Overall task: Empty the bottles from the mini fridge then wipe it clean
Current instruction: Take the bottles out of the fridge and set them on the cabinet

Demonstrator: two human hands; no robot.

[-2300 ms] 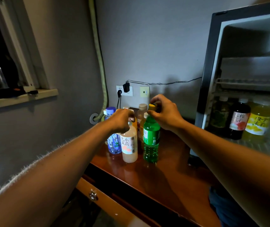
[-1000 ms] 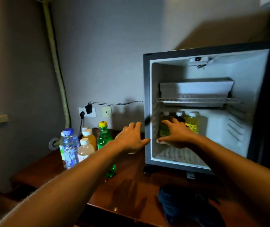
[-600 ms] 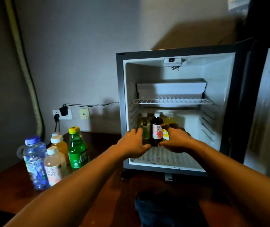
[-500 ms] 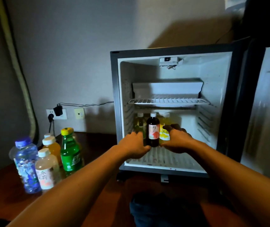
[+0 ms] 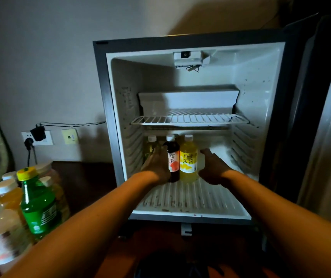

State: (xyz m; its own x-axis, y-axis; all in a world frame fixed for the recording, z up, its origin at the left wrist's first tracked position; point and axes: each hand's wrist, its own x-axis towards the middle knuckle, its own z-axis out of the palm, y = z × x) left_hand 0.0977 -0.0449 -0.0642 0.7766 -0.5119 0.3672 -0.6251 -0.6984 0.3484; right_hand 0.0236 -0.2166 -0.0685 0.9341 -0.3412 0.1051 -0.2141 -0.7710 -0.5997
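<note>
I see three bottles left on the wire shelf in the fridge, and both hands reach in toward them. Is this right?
Not quite. The three bottles, pale green, dark and yellow, stand on the fridge floor, below the wire shelf, which carries nothing. The head view shows it. The rest holds: the left hand and right hand both reach in toward them.

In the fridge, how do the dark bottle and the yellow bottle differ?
The dark bottle holds near-black liquid under a white and red label; the yellow bottle holds pale yellow liquid under a yellow label. The left hand is beside the dark one. Both stand upright with white caps.
</note>
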